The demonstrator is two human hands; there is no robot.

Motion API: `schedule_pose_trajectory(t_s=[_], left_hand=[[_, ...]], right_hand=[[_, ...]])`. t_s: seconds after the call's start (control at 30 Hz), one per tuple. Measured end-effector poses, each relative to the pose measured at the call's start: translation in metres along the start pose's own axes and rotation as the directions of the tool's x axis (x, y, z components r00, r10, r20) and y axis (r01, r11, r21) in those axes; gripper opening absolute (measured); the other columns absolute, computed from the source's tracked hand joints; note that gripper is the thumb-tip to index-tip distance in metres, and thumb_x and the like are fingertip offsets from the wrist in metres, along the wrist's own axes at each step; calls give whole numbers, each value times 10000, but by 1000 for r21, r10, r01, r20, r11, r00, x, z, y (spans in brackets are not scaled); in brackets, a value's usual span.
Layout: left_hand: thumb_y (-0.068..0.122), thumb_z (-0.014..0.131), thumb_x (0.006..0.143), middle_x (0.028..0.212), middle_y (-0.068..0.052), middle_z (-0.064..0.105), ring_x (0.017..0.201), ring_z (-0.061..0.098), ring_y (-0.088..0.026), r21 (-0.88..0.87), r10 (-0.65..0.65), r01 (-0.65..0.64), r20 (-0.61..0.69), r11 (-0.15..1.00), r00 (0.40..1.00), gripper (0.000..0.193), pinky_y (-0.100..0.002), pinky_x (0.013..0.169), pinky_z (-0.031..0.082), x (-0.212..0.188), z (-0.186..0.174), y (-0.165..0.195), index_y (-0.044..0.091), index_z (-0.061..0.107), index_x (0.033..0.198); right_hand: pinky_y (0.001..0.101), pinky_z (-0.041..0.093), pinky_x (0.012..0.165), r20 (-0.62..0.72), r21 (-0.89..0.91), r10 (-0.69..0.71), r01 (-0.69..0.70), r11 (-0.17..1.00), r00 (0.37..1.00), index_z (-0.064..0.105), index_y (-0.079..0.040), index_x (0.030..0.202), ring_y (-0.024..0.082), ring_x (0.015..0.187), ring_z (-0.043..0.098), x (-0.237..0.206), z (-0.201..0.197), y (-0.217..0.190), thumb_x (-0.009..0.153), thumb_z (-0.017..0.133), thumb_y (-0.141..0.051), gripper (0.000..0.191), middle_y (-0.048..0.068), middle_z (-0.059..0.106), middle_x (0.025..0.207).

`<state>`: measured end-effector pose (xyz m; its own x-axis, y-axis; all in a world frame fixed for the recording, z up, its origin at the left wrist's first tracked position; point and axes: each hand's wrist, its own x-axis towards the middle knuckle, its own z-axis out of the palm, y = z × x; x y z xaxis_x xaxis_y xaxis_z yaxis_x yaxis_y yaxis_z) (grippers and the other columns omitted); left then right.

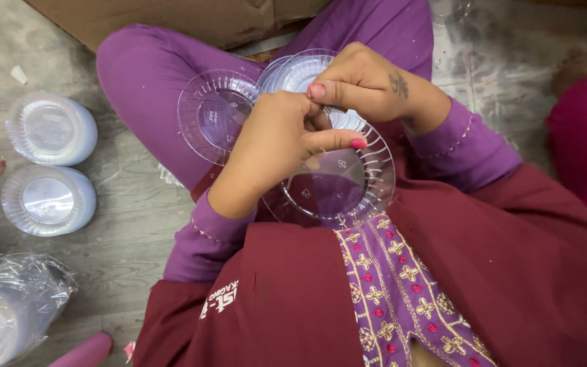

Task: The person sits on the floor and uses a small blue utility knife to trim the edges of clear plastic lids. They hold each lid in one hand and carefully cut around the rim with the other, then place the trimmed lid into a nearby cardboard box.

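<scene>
My left hand (273, 143) and my right hand (368, 85) meet over my lap, fingers pinched together on the rim of a clear ribbed plastic plate (348, 187). The plate is tilted toward me in front of my maroon tunic. Two more clear plates lie on my purple-clad knee: one (213, 115) just left of my left hand, the other (293, 71) partly hidden under my right hand. How many plates are stacked in my grip I cannot tell.
Two stacks of clear plates (52, 129) (49, 200) stand on the grey floor at left. A plastic bag with another stack (1, 312) lies at lower left. A cardboard box (171, 20) sits beyond my knee. Another person in magenta (585, 143) sits at right.
</scene>
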<state>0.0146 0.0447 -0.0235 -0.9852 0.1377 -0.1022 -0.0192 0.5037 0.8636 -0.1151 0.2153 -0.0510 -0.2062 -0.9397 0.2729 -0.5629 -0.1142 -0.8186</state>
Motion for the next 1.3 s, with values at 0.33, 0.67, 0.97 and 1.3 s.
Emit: schedule_pose_trajectory(t_s=[0.33,0.67,0.97,1.3], left_hand=[[531,846,719,565,-54,699,472,683,-140,42,62,-61,-11,997,998,492,-283,493,518,-6,5,8,47,762,725],[556,844,716,604,-82,711,499,692,-184,106,124,-119,-39,987,992,530,-307,515,528,-5,11,7,35,747,724],[597,809,729,656,-81,723,571,700,-236,215,197,-177,-74,960,978,557,-359,537,531,-11,18,2,44,741,722],[467,903,735,635,-71,699,528,670,-164,167,234,-202,-205,965,950,490,-291,512,509,-36,-17,21,28,687,702]], right_hand=[[364,390,531,-62,-77,-93,88,993,994,652,-3,825,224,517,521,-19,2,-12,1121,486,-244,417,107,553,626],[389,337,538,-120,-18,-83,81,997,989,542,-17,741,246,514,456,-36,7,-4,1117,499,-250,444,100,475,603],[374,360,531,-82,44,-63,67,997,995,590,-14,768,232,510,469,-42,11,-6,1118,479,-241,432,97,501,609],[350,441,582,-184,198,-76,113,974,980,567,-20,743,220,588,572,-63,9,-15,1106,466,-176,408,116,599,691]])
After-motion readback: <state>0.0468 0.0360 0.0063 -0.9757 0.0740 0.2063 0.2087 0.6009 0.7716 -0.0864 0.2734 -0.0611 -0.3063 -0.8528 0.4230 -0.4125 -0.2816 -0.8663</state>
